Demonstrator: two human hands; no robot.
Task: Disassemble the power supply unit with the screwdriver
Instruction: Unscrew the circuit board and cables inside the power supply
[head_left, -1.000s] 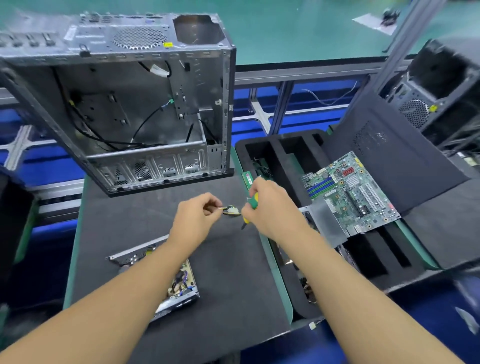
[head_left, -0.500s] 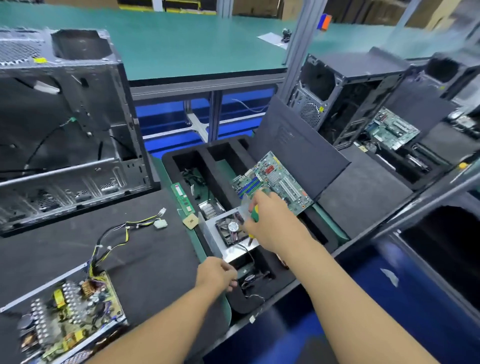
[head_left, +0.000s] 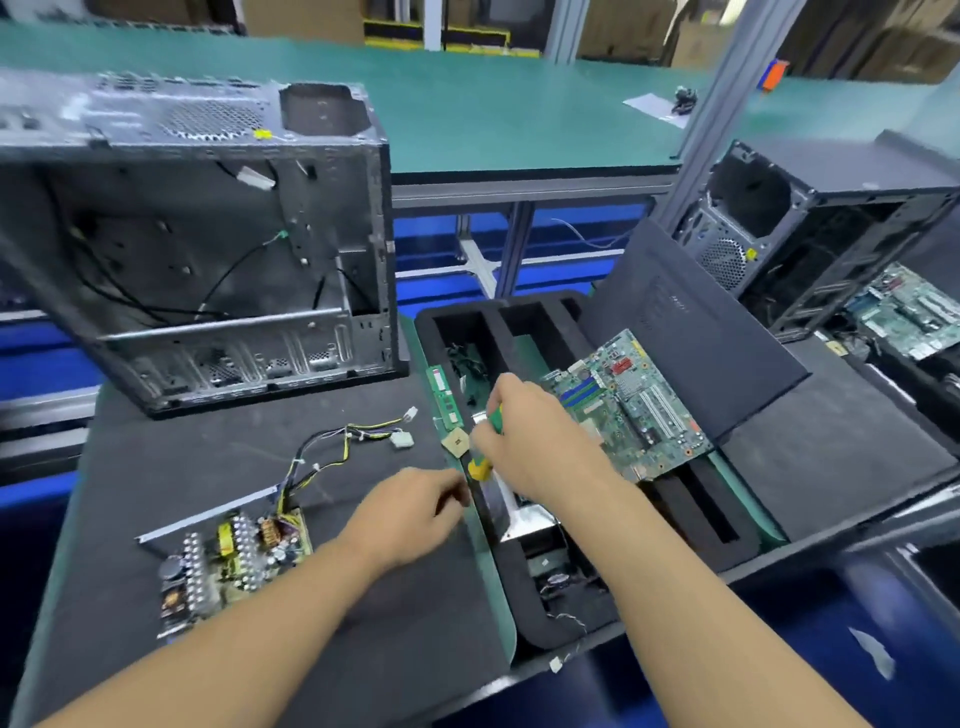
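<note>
The opened power supply unit (head_left: 228, 561) lies near left on the desk (head_left: 171, 452), well apart from both hands. Its cover is off, baring a circuit board crowded with coils, capacitors and finned heatsinks in a shallow metal pan. I judge it stiff and moderately heavy for its size, with sharp sheet-metal edges and fragile soldered parts. The safest hold is on the pan's rim or the long metal flange at its far side, never on the components. Its wire harness (head_left: 332, 452) is limp, runs off to the far right, and would trail and snag if the unit is lifted.

The right hand (head_left: 535, 441) hovers over the left edge of the foam tray (head_left: 467, 309), its grip clenched round the green-and-yellow screwdriver (head_left: 485, 447), tip pointing down. The left hand (head_left: 410, 514) is just beside the tray's near-left edge with fingers curled. Motion blur hides whether its grip holds anything, so I cannot tell.

By count:
- One power supply unit and one screwdriver.
- Two white connectors on the harness.
- One memory stick (head_left: 444, 397) and one square processor chip (head_left: 456, 442), both on the tray's left rim.
- Two motherboards: one (head_left: 628, 405) propped on the tray, one (head_left: 904, 312) far right.
- Two open computer cases: one (head_left: 208, 234) far left, one (head_left: 810, 218) far right.
</note>
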